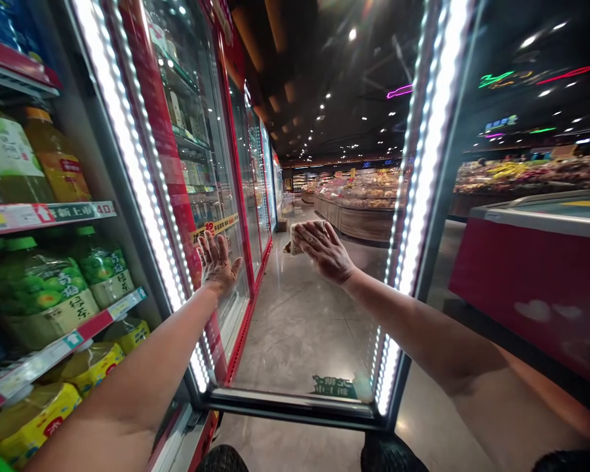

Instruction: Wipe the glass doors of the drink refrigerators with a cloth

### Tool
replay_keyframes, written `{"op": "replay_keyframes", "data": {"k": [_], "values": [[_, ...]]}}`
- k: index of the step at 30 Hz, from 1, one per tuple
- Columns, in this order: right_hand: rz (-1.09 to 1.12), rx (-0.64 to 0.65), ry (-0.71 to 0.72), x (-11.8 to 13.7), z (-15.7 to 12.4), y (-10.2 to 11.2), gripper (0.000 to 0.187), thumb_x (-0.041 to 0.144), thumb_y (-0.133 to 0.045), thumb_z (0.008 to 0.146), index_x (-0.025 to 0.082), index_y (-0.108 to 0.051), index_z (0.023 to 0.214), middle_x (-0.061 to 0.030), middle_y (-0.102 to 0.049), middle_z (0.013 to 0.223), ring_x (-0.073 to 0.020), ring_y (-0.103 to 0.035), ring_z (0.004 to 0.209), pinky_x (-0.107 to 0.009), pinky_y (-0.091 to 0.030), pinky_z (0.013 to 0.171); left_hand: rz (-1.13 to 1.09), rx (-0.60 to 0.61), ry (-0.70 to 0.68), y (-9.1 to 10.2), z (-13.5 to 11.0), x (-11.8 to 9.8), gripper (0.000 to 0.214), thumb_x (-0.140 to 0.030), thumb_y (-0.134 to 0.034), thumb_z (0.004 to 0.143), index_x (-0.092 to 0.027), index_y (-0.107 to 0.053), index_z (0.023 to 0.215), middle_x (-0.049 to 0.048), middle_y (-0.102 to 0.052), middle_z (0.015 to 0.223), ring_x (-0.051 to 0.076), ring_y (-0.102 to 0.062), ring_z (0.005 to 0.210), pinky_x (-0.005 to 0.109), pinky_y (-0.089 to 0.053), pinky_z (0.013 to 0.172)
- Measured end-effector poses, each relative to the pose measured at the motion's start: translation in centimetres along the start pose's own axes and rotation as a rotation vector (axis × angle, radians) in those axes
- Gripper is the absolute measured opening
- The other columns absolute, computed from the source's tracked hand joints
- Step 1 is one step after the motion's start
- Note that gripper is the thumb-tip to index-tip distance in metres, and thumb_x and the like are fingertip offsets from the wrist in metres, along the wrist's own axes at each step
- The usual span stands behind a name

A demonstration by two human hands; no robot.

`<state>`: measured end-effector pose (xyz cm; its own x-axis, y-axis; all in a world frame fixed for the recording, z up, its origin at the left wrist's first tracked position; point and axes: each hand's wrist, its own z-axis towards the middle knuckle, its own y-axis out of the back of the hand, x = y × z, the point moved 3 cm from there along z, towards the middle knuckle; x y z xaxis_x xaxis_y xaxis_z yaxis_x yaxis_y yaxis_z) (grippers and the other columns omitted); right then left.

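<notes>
Transparent, black-framed glass door [299,405], white light strips [430,154] edging it, over polished grey floor [285,442]. Left hand [217,264] spread, palm toward door. Right hand [326,248] flattened over bunched beige-brown cloth [294,245] at door; can't tell if gripping. Ceiling [314,72] dark.

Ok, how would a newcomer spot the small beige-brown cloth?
Find the tall clear glass door edged with bright white light strips. Near its middle, the extended right hand partly covers the small beige-brown cloth. Its mottled, crumpled fabric sets it apart from the bare left hand.
</notes>
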<state>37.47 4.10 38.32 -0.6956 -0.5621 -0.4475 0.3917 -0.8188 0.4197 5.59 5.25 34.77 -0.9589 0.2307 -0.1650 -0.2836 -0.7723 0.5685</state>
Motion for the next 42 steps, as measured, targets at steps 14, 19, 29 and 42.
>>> {"op": "replay_keyframes", "data": {"k": [14,19,29,42], "values": [[-0.048,-0.032,-0.054,-2.2,-2.1,1.8,0.058,0.010,-0.042,0.103,0.027,-0.040,0.158,-0.0045,-0.043,0.161,-0.0205,-0.028,0.156,-0.053,-0.018,0.132,-0.079,-0.039,-0.466,-1.6,3.5,-11.0,0.076,-0.053,-0.038,0.102,-0.018,-0.017,0.165,0.0137,-0.001,0.173,0.030,0.014,0.158,0.063,0.004,0.127],[-0.077,-0.088,-0.224,-4.1,-1.8,3.0,0.056,0.013,-0.040,0.104,0.025,-0.039,0.159,-0.0058,-0.035,0.165,-0.0224,-0.022,0.158,-0.055,-0.014,0.132,-0.100,-0.027,-0.521,-2.0,4.9,-14.5,0.074,-0.051,-0.038,0.102,-0.013,-0.021,0.164,0.0160,-0.006,0.172,0.028,0.013,0.158,0.060,0.007,0.127],[-0.041,-0.006,-0.162,-4.0,-6.5,2.9,0.062,0.011,-0.039,0.103,0.030,-0.031,0.161,-0.0028,-0.039,0.163,-0.0194,-0.026,0.157,-0.053,-0.017,0.132,-0.086,0.017,-0.462,-3.5,3.5,-15.9,0.073,-0.046,-0.042,0.101,-0.006,-0.026,0.160,0.0212,-0.008,0.170,0.027,0.020,0.157,0.061,0.009,0.127],[-0.130,-0.054,-0.269,-5.2,-10.3,4.1,0.059,0.009,-0.040,0.101,0.025,-0.040,0.158,-0.0081,-0.042,0.162,-0.0225,-0.027,0.156,-0.054,-0.020,0.130,-0.094,0.015,-0.445,-4.0,3.1,-15.9,0.077,-0.047,-0.043,0.101,-0.008,-0.022,0.162,0.0181,-0.005,0.172,0.028,0.020,0.156,0.059,0.012,0.128]]}}
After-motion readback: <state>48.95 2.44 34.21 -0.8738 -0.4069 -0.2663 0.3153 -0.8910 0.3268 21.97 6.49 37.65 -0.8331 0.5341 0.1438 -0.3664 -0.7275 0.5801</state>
